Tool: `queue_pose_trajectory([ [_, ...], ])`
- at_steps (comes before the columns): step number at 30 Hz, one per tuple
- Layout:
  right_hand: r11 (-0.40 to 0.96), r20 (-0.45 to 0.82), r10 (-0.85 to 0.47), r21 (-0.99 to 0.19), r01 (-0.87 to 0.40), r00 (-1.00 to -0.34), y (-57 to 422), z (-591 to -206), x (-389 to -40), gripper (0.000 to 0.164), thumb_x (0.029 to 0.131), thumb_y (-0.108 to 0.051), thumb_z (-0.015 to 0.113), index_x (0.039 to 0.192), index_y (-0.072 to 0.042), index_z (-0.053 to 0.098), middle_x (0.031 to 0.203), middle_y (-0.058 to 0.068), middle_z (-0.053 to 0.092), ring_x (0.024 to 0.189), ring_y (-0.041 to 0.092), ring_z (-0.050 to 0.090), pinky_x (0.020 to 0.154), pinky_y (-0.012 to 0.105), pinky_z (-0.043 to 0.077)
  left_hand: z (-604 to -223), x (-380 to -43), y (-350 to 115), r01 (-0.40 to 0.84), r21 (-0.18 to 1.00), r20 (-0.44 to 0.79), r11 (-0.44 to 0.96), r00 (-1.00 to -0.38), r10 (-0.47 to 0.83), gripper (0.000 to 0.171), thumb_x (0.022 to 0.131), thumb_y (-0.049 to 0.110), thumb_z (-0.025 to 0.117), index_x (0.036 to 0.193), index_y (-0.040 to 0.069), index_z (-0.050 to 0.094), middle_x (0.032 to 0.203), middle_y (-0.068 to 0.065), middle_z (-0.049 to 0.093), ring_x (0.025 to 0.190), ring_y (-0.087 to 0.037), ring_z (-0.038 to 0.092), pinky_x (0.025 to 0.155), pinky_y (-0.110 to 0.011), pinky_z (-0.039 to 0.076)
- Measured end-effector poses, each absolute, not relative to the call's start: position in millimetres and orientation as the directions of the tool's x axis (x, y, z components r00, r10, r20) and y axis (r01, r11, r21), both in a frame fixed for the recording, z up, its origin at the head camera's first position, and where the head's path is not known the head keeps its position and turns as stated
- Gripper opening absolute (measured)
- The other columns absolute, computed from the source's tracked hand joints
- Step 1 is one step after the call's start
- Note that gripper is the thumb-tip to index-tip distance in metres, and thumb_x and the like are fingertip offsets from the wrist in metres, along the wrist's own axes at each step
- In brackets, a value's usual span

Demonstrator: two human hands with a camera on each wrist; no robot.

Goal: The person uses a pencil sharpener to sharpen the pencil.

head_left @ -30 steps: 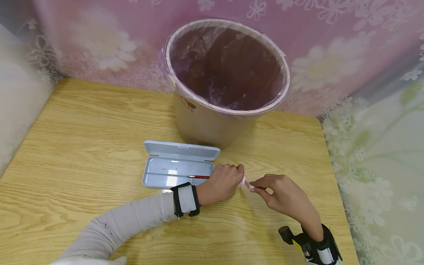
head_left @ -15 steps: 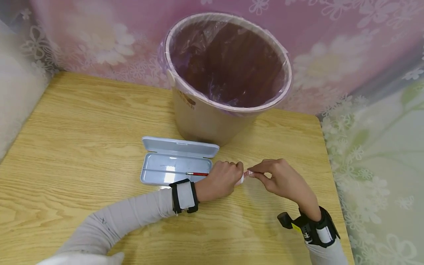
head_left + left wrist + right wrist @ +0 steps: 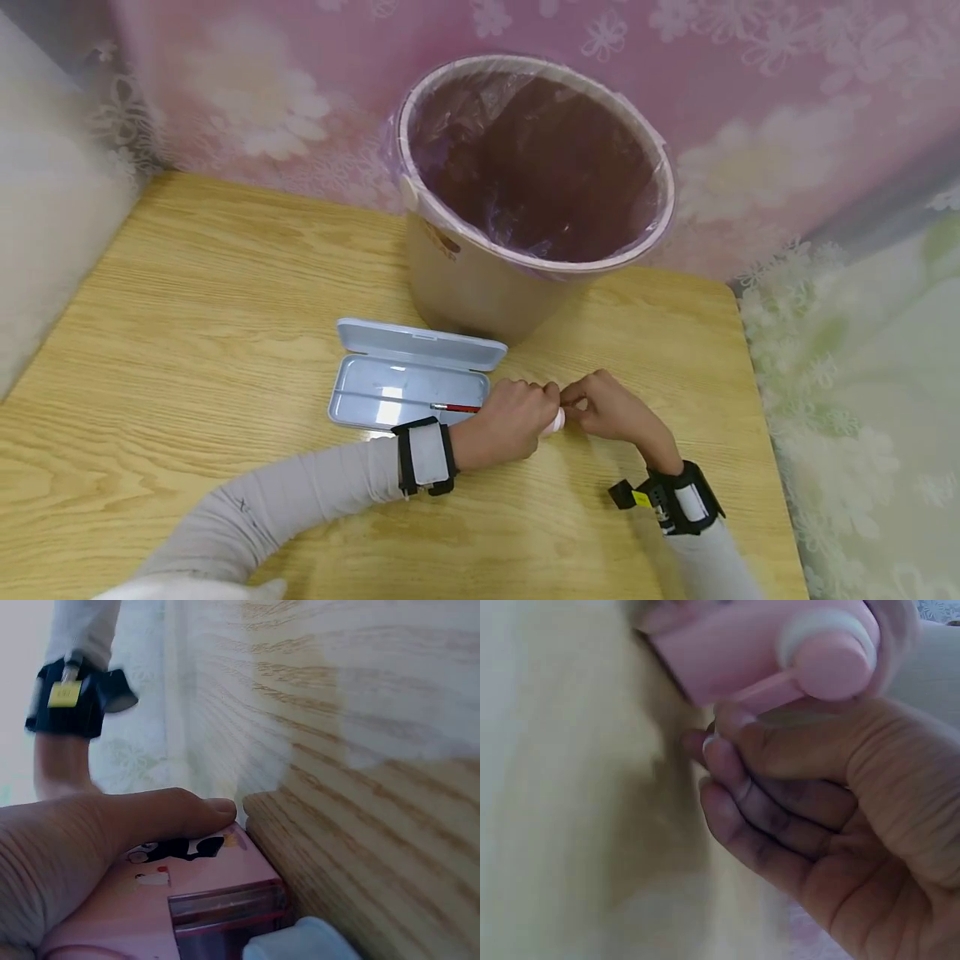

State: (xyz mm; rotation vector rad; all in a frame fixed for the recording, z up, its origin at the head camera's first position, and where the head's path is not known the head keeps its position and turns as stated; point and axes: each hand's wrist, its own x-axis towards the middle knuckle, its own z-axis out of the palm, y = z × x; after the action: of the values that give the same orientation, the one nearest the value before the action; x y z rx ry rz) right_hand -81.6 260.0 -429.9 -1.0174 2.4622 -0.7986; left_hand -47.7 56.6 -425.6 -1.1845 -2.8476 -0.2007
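A pink crank pencil sharpener (image 3: pixel 127 911) is at the wooden table (image 3: pixel 225 325), gripped by the left hand (image 3: pixel 513 419); the right hand (image 3: pixel 611 408) pinches the end of its crank (image 3: pixel 832 667). Just beside lies an open pencil case (image 3: pixel 420 340) holding a red pencil (image 3: pixel 459 408), the plastic-lined bin (image 3: pixel 480 287) behind.

Seemingly a home, floral backdrop (image 3: pixel 750 158), wood-grain table (image 3: pixel 225 333)

your sharpener (image 3: pixel 150 900) looks smooth plastic, the pencil case (image 3: pixel 360 404) glossy plastic, the table (image 3: pixel 225 333) grained wood, and your sleeve (image 3: pixel 300 479) matt cloth.
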Motion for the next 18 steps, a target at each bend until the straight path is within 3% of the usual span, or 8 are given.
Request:
queue_pose_trajectory([
  [1,0.580,-0.126,-0.721,-0.648,-0.494,-0.681,261,-435,-75,0.023,0.088,0.006,0.068,0.078,-0.013,0.076,0.063,-0.004,0.063,0.054,-0.002,0.034,0.052,0.017,0.032,-426,-47,57,0.708,0.093,0.099,0.700,-0.706,0.701,0.021,0.082,0.021,0.077,0.086,0.016,0.058,0.064,0.008,0.054,0.055,-0.008,0.059,0.044,-0.024,0.044],
  [6,0.570,-0.118,-0.696,-0.691,-0.445,-0.708,262,-438,-48,0.009,0.091,-0.007,0.074,0.087,-0.011,0.081,0.076,-0.003,0.075,0.056,-0.003,0.036,0.053,0.017,0.035,-426,-46,58,0.699,0.056,0.119,0.713,-0.714,0.690,0.024,0.083,0.026,0.079,0.083,0.018,0.056,0.062,0.008,0.054,0.054,-0.007,0.058,0.044,-0.024,0.045],
  [11,0.573,-0.117,-0.703,-0.676,-0.462,-0.701,260,-427,-33,0.009,0.094,-0.010,0.072,0.091,-0.012,0.081,0.082,-0.002,0.076,0.055,-0.002,0.038,0.054,0.016,0.037,-426,-46,58,0.698,0.077,0.107,0.712,-0.716,0.690,0.019,0.085,0.022,0.075,0.083,0.018,0.057,0.062,0.008,0.054,0.054,-0.006,0.057,0.045,-0.024,0.045],
  [18,0.589,-0.153,-0.732,-0.631,-0.505,-0.663,258,-393,-20,0.013,0.095,-0.009,0.069,0.102,-0.005,0.080,0.090,0.005,0.079,0.068,0.000,0.066,0.061,0.020,0.052,-427,-45,58,0.705,0.088,0.118,0.704,-0.709,0.695,0.019,0.090,0.022,0.072,0.082,0.017,0.055,0.060,0.009,0.050,0.052,-0.003,0.052,0.044,-0.022,0.042],
])
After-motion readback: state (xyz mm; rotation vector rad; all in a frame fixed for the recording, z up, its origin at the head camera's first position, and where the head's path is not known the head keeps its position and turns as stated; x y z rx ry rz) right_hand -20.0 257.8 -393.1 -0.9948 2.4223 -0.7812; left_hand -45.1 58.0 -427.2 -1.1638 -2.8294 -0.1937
